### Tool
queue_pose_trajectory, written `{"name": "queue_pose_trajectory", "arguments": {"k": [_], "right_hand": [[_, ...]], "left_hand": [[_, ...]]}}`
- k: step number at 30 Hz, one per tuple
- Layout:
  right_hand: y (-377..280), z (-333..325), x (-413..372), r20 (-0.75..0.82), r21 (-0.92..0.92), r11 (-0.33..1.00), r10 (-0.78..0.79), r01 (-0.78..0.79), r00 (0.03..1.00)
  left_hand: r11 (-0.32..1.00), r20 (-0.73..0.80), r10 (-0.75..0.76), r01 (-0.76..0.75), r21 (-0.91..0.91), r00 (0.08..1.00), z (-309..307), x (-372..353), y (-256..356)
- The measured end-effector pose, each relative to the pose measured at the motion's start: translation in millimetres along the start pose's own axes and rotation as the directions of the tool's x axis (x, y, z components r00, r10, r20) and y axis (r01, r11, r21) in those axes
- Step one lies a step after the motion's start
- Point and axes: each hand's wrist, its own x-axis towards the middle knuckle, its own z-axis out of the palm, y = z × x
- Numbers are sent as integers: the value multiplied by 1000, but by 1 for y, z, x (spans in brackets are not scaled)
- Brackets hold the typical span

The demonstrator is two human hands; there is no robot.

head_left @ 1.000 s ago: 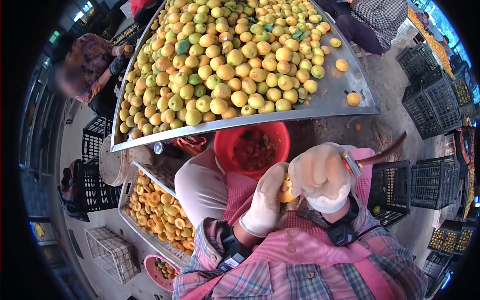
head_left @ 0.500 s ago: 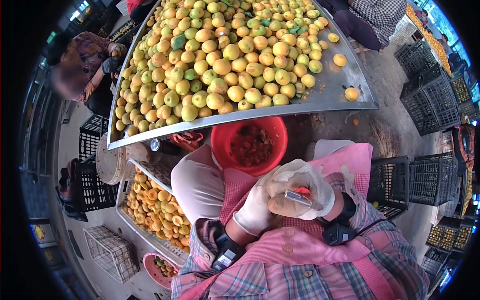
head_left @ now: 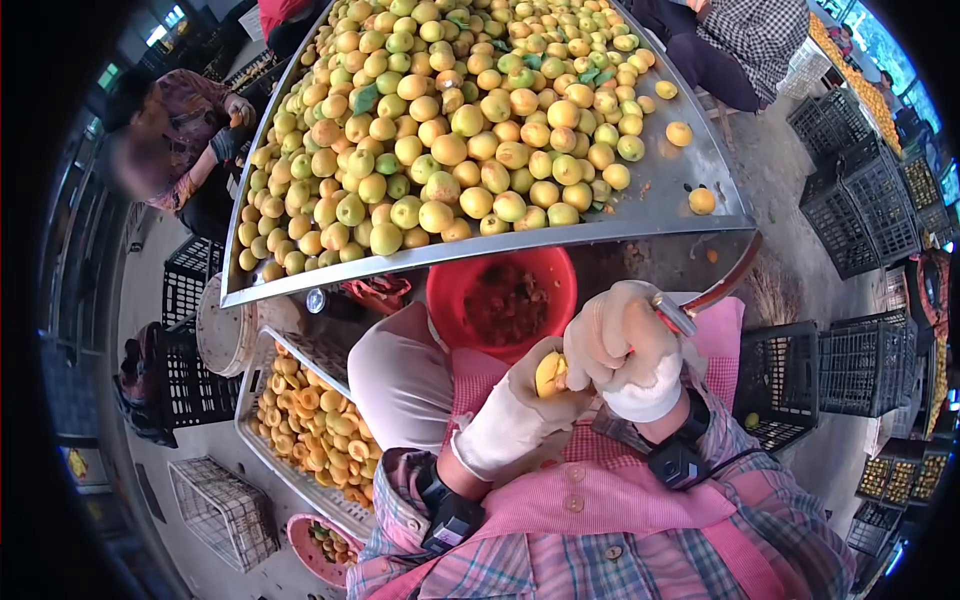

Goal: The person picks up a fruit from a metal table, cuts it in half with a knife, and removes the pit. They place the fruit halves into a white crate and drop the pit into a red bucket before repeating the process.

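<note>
My left hand (head_left: 528,402), in a whitish glove, is closed on a yellow apricot (head_left: 550,375) that shows between thumb and fingers. Pressed against it on the right is my gloved right hand (head_left: 628,345), its fingers curled around a tool with a silver metal end (head_left: 675,314). From that end a thin curved reddish-brown strip (head_left: 735,275) reaches up toward the table corner; the tool's kind is not clear. Just beyond both hands sits a red basin (head_left: 560,290) with dark pulpy scraps inside. Whole apricots (head_left: 440,150) are heaped on the metal-edged table (head_left: 690,215) ahead.
A white crate (head_left: 285,462) of apricot halves stands left of my knee, near a pink basin (head_left: 300,540) and an off-white crate (head_left: 222,510). Black crates (head_left: 775,380) stand at right. One person (head_left: 185,130) sits at left, another (head_left: 745,45) at back right.
My hands have shifted and turned, so the apricot in the left now shows. The tool's metal end has moved up and right with my right hand. The view has tilted slightly.
</note>
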Motion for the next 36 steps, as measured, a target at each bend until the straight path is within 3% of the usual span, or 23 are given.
{"name": "queue_pose_trajectory", "arguments": {"k": [1, 2, 3, 5, 6, 7, 9, 10, 12, 15, 16, 18, 22, 23, 24, 25, 27, 29, 31, 32, 33, 35, 36], "right_hand": [[0, 2, -3, -53, 13, 999, 52, -52, 997], [9, -6, -9, -210, -217, 971, 57, -103, 976], [9, -5, -8, -196, -171, 976, 103, -138, 975], [10, -14, -6, -109, -403, 887, 200, -227, 974], [-2, 20, 2, -223, -552, 801, 127, -233, 966], [0, 19, 3, -226, -551, 801, 125, -233, 966], [4, 15, 4, 182, -783, 616, 101, 82, 978], [-1, 17, 2, 287, -739, 653, 81, 166, 955], [2, 17, -1, 290, -679, 726, 128, 110, 949], [2, 14, -3, 309, -615, 787, 196, 39, 931], [3, 12, -4, 374, -648, 754, 191, 108, 908], [3, 10, -5, 434, -674, 717, 190, 178, 881], [2, 5, -6, 470, -608, 786, 238, 116, 850], [3, 1, -7, 461, -621, 778, 271, 89, 845], [5, -3, -8, 460, -621, 779, 271, 89, 845], [8, -7, -9, 424, -488, 873, 218, 19, 879], [12, -18, -7, 331, -177, 981, 134, -78, 934], [15, -21, -3, 215, 170, 978, 87, -125, 973], [16, -15, -2, 176, 217, 970, 69, -107, 982], [17, -13, -3, 133, 259, 961, 60, -94, 989], [20, -11, -5, 132, 262, 961, 59, -93, 989], [24, -8, -8, -68, 179, 979, 107, -94, 992], [35, -17, -11, -233, 197, 977, 130, -85, 964]], "left_hand": [[999, -23, 29, -28, 44, 999, 1, 0, -2], [999, -25, 27, -26, 39, 999, 1, 1, -7], [992, -17, 82, -80, 101, 996, 0, 3, -12], [977, -5, 136, -134, 164, 991, 0, 3, -14], [984, -44, 90, -82, 159, 995, 1, 0, -16], [988, -81, 44, -31, 152, 996, 2, -1, -16], [977, -5, 120, -118, 178, 993, 0, -1, -15], [959, 68, 196, -206, 196, 978, -2, -1, -14], [889, 206, 331, -377, 259, 921, -5, -3, -13], [909, 258, 199, -277, 312, 945, -7, -7, 0], [910, 259, 197, -275, 312, 946, -7, -4, 0], [713, 372, 463, -587, 383, 805, -9, 3, -5], [680, 385, 535, -654, 332, 752, -26, 10, -41], [925, 321, 227, -307, 225, 920, -32, 4, -45], [990, 303, -129, 106, 92, 944, -32, 1, -39], [990, 304, -132, 108, 95, 943, -28, -1, -32], [927, 293, -282, 338, -161, 914, -18, -3, -13], [953, 333, -171, 241, -182, 927, -18, -8, -17], [877, 86, -158, 180, -446, 984, -4, -15, -14], [984, -21, -49, 45, -173, 999, 0, -12, -21], [984, -23, -51, 46, -171, 998, 0, -14, -25], [954, -89, 187, -159, 252, 978, -2, -17, -30], [980, -41, -34, 26, -197, 999, -15, -10, -41]]}}
